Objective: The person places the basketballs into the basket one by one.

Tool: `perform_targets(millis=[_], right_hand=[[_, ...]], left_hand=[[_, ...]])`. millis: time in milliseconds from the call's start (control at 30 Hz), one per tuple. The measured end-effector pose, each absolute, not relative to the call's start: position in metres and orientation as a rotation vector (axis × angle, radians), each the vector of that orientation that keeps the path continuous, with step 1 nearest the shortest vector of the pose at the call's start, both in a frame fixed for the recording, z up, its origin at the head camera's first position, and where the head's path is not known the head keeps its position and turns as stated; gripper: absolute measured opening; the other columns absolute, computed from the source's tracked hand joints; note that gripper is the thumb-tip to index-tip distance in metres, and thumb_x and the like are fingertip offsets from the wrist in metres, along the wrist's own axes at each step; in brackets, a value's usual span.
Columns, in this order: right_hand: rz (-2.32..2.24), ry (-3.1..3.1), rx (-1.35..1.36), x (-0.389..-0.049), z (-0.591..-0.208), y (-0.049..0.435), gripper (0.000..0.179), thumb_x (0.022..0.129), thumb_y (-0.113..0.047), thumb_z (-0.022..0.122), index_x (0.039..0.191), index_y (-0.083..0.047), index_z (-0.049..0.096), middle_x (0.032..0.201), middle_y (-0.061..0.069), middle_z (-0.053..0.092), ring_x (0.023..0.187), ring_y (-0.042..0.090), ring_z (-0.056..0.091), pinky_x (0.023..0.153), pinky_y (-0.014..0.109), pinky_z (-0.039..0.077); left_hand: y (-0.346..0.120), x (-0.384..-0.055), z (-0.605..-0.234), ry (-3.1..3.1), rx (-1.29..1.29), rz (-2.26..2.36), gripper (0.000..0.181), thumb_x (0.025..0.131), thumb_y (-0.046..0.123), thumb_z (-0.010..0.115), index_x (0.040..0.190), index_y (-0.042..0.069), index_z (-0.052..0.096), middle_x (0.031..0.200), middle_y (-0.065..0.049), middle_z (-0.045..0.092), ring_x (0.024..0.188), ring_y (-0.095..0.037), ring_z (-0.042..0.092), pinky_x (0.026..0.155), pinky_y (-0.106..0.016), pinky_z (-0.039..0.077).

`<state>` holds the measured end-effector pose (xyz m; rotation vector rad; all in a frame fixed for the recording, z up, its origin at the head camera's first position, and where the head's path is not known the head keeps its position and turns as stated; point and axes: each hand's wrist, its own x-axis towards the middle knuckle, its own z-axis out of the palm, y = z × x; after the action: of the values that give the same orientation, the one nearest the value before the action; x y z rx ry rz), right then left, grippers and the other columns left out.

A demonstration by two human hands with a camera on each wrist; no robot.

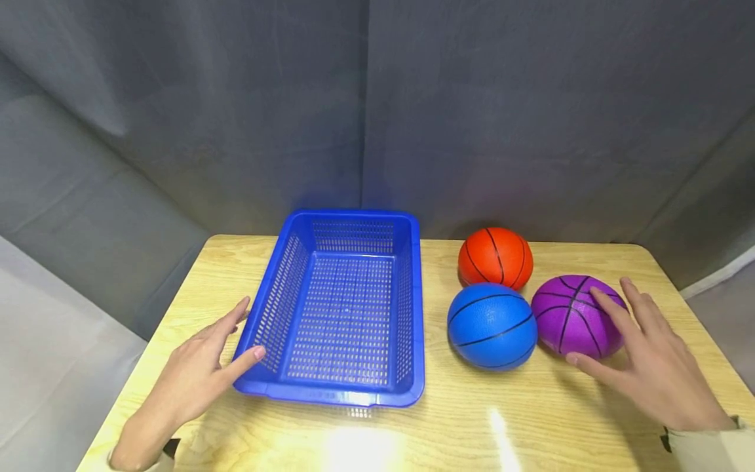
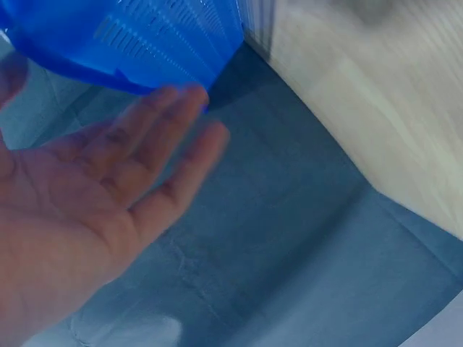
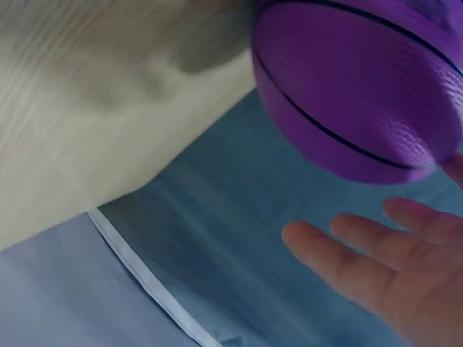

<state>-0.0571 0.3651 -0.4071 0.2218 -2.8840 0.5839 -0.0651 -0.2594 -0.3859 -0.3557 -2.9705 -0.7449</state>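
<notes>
A blue plastic basket with perforated walls stands left of the middle of the table, with nothing inside. My left hand is at its left side, fingers and thumb spread, holding nothing; the left wrist view shows the palm facing the basket. On the right lies a purple ball with black lines. Over its right side my right hand is spread, thumb near the ball's front, fingers extended. The right wrist view shows the fingers loosely bent close to the purple ball.
A blue ball sits just left of the purple one, and an orange-red ball lies behind it. The light wooden table ends at a grey curtain along the back and sides.
</notes>
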Motion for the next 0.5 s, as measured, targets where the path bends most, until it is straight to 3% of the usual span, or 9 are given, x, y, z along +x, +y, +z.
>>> perform_targets(millis=[100, 233, 367, 500], right_hand=[[0.638, -2.882, 0.192, -0.064, -0.413, 0.366, 0.119, 0.084, -0.044, 0.095, 0.176, -0.021, 0.023, 0.179, 0.025, 0.006, 0.151, 0.068, 0.017, 0.096, 0.095, 0.02], [0.678, -2.844, 0.133, -0.074, -0.42, 0.363, 0.124, 0.078, -0.037, 0.101, 0.174, -0.015, 0.026, 0.173, 0.032, 0.018, 0.143, 0.069, 0.031, 0.09, 0.094, 0.03], [0.72, -2.792, 0.065, -0.081, -0.427, 0.358, 0.123, 0.073, -0.03, 0.104, 0.169, -0.006, 0.03, 0.166, 0.036, 0.024, 0.136, 0.068, 0.036, 0.087, 0.091, 0.036], [0.729, -2.772, 0.033, -0.084, -0.432, 0.357, 0.122, 0.07, -0.025, 0.104, 0.166, -0.001, 0.032, 0.162, 0.039, 0.026, 0.133, 0.068, 0.034, 0.087, 0.088, 0.037]], left_hand=[[-0.259, -0.064, -0.389, -2.946, -0.339, -0.791, 0.066, 0.11, 0.035, 0.067, 0.165, 0.003, 0.047, 0.139, -0.016, 0.07, 0.111, -0.031, 0.073, 0.09, -0.062, 0.053], [-0.258, -0.064, -0.392, -2.923, -0.293, -0.839, 0.053, 0.112, 0.02, 0.064, 0.157, -0.004, 0.054, 0.121, -0.011, 0.074, 0.091, -0.016, 0.07, 0.076, -0.043, 0.055], [-0.257, -0.065, -0.395, -2.905, -0.25, -0.904, 0.048, 0.111, 0.014, 0.065, 0.154, -0.007, 0.057, 0.108, -0.006, 0.07, 0.076, -0.01, 0.061, 0.064, -0.031, 0.05], [-0.255, -0.066, -0.396, -2.902, -0.239, -0.946, 0.049, 0.111, 0.013, 0.065, 0.154, -0.008, 0.055, 0.105, -0.005, 0.068, 0.072, -0.01, 0.056, 0.06, -0.029, 0.046]])
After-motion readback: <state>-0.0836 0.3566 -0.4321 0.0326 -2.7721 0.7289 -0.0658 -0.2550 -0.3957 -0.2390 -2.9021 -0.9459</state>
